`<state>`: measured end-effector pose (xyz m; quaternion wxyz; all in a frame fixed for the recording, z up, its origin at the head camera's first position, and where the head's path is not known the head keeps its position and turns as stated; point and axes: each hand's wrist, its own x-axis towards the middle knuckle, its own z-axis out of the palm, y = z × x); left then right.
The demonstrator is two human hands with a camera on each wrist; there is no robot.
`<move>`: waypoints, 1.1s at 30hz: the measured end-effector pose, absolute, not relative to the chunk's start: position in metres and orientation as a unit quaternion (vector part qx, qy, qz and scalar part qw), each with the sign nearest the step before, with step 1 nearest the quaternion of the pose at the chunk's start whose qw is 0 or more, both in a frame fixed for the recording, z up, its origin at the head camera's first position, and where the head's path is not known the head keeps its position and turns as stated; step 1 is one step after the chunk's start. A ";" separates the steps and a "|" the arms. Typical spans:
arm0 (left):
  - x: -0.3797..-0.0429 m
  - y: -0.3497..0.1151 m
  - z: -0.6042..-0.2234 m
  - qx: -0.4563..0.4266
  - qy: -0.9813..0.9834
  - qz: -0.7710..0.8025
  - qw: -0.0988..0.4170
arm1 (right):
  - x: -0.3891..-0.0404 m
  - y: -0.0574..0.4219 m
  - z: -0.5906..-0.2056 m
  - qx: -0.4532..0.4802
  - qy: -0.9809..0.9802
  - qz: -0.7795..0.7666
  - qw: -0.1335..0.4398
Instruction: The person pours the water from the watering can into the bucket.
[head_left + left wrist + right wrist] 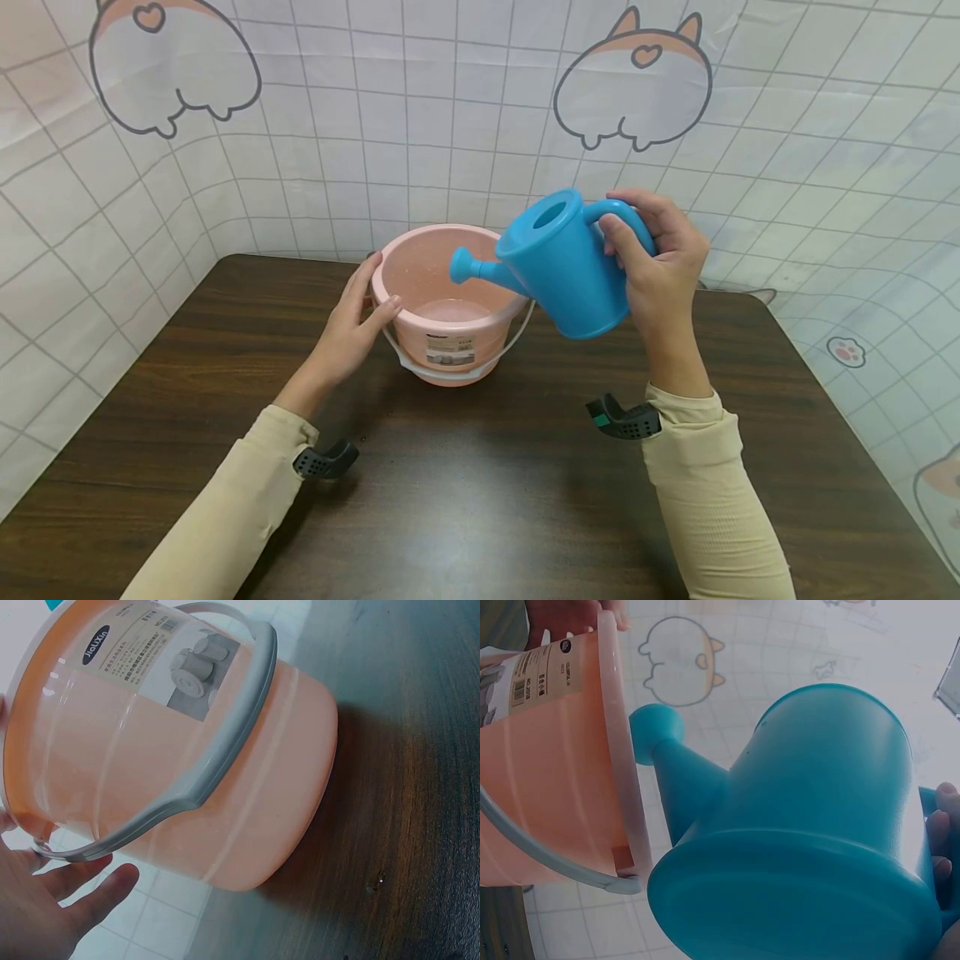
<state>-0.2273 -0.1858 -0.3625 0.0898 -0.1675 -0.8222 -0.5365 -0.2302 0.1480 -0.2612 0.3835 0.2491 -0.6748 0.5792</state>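
Observation:
A pale pink bucket (450,333) stands upright on the table, its grey-white handle (225,750) hanging down across the labelled front. My left hand (348,329) touches the bucket's left rim with spread, fairly straight fingers, the thumb lying at the front of the rim. By its handle, my right hand (663,254) grips a blue watering can (573,271) and holds it in the air right of the bucket. The can tilts left, with its round sprinkler head (463,265) over the bucket's opening. No stream of water can be made out. Droplets dot the bucket's inner wall.
The dark wooden table (465,492) carries the bucket near its back edge. A white grid-patterned cloth (420,125) with cartoon animals hangs behind and at both sides. A few small wet spots (375,883) mark the tabletop near the bucket.

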 end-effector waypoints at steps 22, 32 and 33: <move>-0.229 -0.186 -0.362 -0.169 -0.822 -0.536 0.091 | -0.230 0.148 -0.258 0.254 -0.689 0.563 0.379; -0.229 -0.187 -0.365 -0.168 -0.821 -0.538 0.089 | -0.233 0.149 -0.258 0.274 -0.692 0.554 0.373; -0.229 -0.186 -0.365 -0.168 -0.821 -0.538 0.088 | -0.233 0.149 -0.259 0.275 -0.694 0.552 0.372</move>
